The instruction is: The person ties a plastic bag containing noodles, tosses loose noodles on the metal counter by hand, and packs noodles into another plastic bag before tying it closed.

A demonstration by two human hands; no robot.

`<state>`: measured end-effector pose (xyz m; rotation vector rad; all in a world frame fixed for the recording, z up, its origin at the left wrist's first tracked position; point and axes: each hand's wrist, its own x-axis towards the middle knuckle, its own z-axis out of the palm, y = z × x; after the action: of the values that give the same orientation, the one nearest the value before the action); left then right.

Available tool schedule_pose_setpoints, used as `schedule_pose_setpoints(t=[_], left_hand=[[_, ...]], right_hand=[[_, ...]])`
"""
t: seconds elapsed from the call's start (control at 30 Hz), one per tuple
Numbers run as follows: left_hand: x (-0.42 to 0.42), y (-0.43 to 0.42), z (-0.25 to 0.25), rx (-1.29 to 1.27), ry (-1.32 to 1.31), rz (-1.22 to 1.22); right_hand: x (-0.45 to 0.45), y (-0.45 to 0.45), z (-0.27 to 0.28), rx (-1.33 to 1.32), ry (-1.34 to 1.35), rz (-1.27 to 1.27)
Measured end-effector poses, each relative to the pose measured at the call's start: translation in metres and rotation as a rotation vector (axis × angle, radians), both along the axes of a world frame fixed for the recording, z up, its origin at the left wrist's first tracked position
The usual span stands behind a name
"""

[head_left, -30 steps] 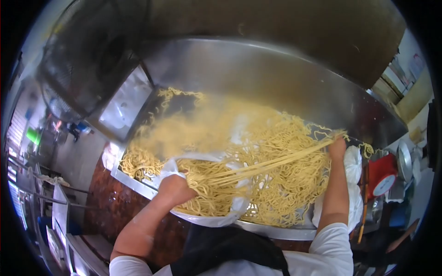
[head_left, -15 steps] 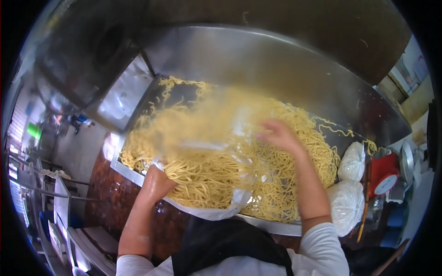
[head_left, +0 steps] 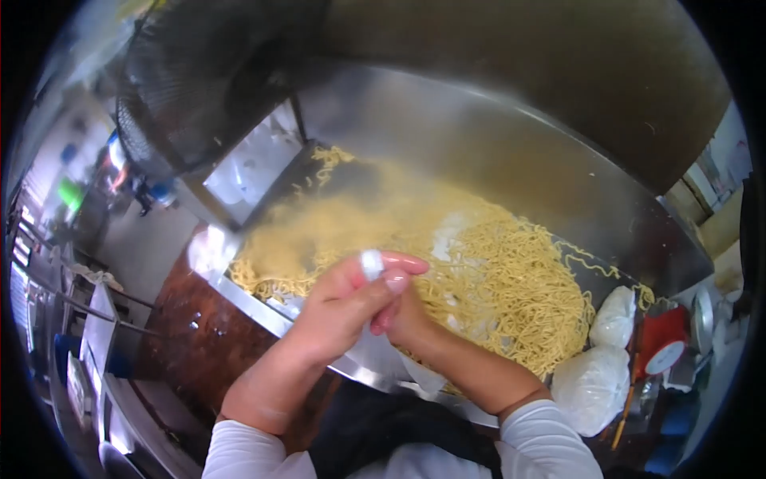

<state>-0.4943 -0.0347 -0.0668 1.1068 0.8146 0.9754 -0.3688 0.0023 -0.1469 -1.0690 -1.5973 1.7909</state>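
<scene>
My left hand (head_left: pixel 343 299) is in front of my body over the near edge of the tray. A white band wraps one of its fingers, and its thumb and fingers close around my right hand (head_left: pixel 408 315). The right hand's fingers are mostly hidden behind the left. Below and beyond both hands, yellow noodles (head_left: pixel 531 295) cover the metal tray (head_left: pixel 263 313), with the far left part hazy. Part of a white plastic sheet or bag (head_left: pixel 375 355) shows beneath my hands.
Filled clear plastic bags (head_left: pixel 592 387) stand at the right, beside a stick (head_left: pixel 626 411) and a red dial scale (head_left: pixel 664 339). A tall metal wall (head_left: pixel 511 144) backs the tray. At the upper left is a dark fan (head_left: pixel 207 88). The floor is reddish-brown (head_left: pixel 199 335).
My left hand has left the white plastic edge and risen to the middle. My right hand has come back from over the noodles to meet it. The noodle heap near me is now mostly hidden.
</scene>
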Motion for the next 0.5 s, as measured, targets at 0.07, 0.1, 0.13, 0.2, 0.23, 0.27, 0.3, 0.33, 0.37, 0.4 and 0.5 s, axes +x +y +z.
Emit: schedule_pose_setpoints(t=[0.07, 0.1, 0.13, 0.2, 0.23, 0.27, 0.3, 0.33, 0.37, 0.4, 0.5], left_hand=[[-0.006, -0.003, 0.005, 0.046, 0.07, 0.086], [-0.005, -0.003, 0.0, 0.081, 0.097, 0.197], [-0.015, 0.001, -0.017, 0.077, 0.106, 0.21], [-0.041, -0.001, -0.045, -0.048, 0.105, 0.309], [-0.062, -0.006, -0.053, -0.121, 0.089, 0.339], [-0.079, -0.012, -0.06, -0.095, -0.13, 0.362], [-0.09, -0.015, -0.063, -0.151, -0.222, 0.348], [-0.097, -0.019, -0.066, -0.196, -0.322, 0.344], [-0.1, -0.023, -0.07, -0.193, -0.335, 0.351], [-0.101, -0.028, -0.074, -0.178, -0.317, 0.358], [-0.102, -0.033, -0.078, -0.172, -0.32, 0.358]], right_hand=[[-0.014, 0.007, 0.007, -0.052, 0.021, 0.025], [-0.02, 0.007, 0.008, -0.092, 0.058, 0.069], [-0.027, 0.006, -0.02, -0.096, 0.068, 0.045], [-0.037, 0.009, -0.098, 1.162, -0.617, 0.116], [-0.028, 0.009, -0.073, 1.159, -0.746, 0.311], [-0.017, 0.015, -0.033, 1.143, -0.753, 0.301], [-0.007, 0.026, 0.012, 0.849, -0.723, 0.541], [0.0, 0.041, 0.037, 0.554, -0.683, 0.771], [0.004, 0.057, 0.04, 0.557, -0.693, 0.781], [0.009, 0.072, 0.035, 0.512, -0.539, 0.56], [0.028, 0.099, -0.083, 0.579, -0.49, 0.134]])
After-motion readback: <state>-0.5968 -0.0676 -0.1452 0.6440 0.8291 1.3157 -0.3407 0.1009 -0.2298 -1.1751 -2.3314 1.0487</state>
